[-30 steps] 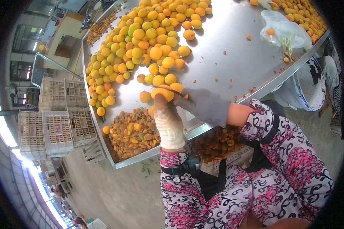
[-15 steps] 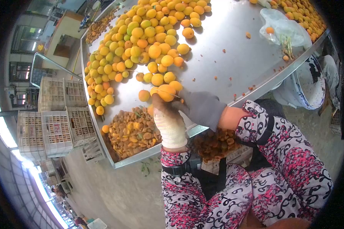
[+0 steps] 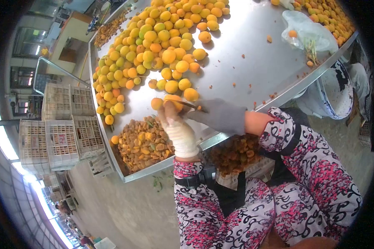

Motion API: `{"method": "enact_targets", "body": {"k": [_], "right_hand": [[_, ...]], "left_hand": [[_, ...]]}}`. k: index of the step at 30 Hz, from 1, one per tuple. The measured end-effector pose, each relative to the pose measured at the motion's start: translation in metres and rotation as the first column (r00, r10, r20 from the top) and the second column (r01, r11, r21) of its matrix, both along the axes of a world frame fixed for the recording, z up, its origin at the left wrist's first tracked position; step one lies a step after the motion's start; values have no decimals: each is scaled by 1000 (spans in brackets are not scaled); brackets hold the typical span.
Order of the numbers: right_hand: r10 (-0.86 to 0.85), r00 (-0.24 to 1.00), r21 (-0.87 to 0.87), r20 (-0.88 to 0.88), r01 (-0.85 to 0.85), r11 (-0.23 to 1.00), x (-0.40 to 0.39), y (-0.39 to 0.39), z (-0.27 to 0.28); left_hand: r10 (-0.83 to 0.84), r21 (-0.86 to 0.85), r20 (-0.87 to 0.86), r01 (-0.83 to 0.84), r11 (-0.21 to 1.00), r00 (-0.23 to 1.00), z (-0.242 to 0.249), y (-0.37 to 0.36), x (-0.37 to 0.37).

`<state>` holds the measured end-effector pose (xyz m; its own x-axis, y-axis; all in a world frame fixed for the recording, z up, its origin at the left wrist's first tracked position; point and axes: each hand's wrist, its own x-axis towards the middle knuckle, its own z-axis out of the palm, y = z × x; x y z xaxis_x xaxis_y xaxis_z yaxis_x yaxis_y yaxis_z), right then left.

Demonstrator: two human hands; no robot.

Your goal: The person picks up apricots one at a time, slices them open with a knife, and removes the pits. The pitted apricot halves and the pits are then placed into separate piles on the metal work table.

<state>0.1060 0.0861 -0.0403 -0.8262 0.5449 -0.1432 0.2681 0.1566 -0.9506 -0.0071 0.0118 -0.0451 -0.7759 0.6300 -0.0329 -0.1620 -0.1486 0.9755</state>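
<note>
My left hand (image 3: pixel 176 128), in a glove with a white wrap around the wrist, pinches an orange-yellow apricot (image 3: pixel 173 103) just above the metal table. My right hand (image 3: pixel 220 116), grey-gloved, is closed around a slim knife (image 3: pixel 190 105), whose thin brownish blade lies against that apricot. Beside the held fruit rests another apricot (image 3: pixel 156 103). A large heap of whole apricots (image 3: pixel 153 50) spreads beyond my hands. Left of my left wrist lies a pile of brown pits (image 3: pixel 143 145) mixed with orange scraps.
The steel table (image 3: pixel 245 37) has a raised rim. Under its near edge stands a crate of brownish-orange fruit pieces (image 3: pixel 237 155). A white bucket (image 3: pixel 330 93) is at the right, below a plastic bag (image 3: pixel 307 31). Plastic crates (image 3: pixel 62 139) are stacked at left.
My left hand has shifted slightly left and up with the apricot. The right hand has turned flatter, and the knife blade now lies across the fruit's top right.
</note>
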Motion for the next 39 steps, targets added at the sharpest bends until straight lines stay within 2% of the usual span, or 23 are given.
{"method": "enact_targets", "body": {"k": [1,2,5,6,8,9,14,17,19,20,22,24,26,27,29,30,31,32,34,35,36,38,39], "right_hand": [[29,997,-16,74,-28,999,3,4,6],[30,997,-11,73,-30,999,4,10,12],[-224,974,-430,33,216,877,9,28,40],[-236,971,-427,40,230,874,8,29,41],[-275,952,-372,-133,209,904,4,28,35],[-321,929,-228,-184,277,933,-1,23,29],[-347,923,-330,-169,278,902,-5,20,28],[-424,889,-321,-174,356,878,-11,16,28],[-557,799,-174,-227,530,830,-18,15,19],[-558,800,-181,-220,528,830,-19,14,16],[-506,805,25,-309,539,842,-17,14,16],[-492,838,132,-237,530,838,-14,14,17],[-452,849,208,-274,511,834,-15,18,16],[-450,849,214,-278,511,833,-17,21,14],[-571,750,-406,-334,432,805,-20,28,8],[-571,749,-404,-335,434,806,-14,31,9],[-517,818,-583,-252,298,756,-4,34,11],[-437,880,-741,-186,166,651,2,37,12],[-434,884,-738,-172,176,651,3,40,12],[-394,906,-742,-155,156,652,7,40,14],[-351,926,-746,-137,136,651,11,39,21],[-310,941,-704,-133,131,698,14,38,31],[-275,953,-658,-125,127,742,14,38,33]], "left_hand": [[-5,-125,-254,-28,992,967,-1,-5,-5],[-2,-120,-255,-29,992,967,-3,-6,-6],[-66,-74,-261,49,996,963,13,-5,10],[-123,24,-328,138,990,937,2,-2,17],[-257,-153,-661,209,966,705,-10,-4,20],[-244,-112,-657,227,967,713,-19,-4,25],[-213,-184,-770,111,977,602,-18,0,32],[-66,-29,-795,70,997,603,-9,8,43],[-202,4,-364,218,976,909,3,9,58],[-203,-5,-361,216,976,910,1,10,58],[-169,82,-169,185,979,971,-2,15,58],[-216,-21,-91,215,976,972,6,12,51],[-255,102,439,234,967,862,12,11,47],[-281,101,435,264,959,856,16,11,47],[-398,179,424,356,917,813,7,3,30],[-505,246,406,441,863,762,4,1,24],[-366,192,548,313,930,752,15,4,32],[-367,193,546,313,930,753,14,2,29],[-431,222,501,370,902,750,15,-3,21],[-388,88,296,380,921,873,16,-5,25],[-385,87,295,377,922,875,14,-6,23],[-484,259,490,410,875,725,9,-9,16],[-401,68,279,399,914,872,11,-9,23]]}}
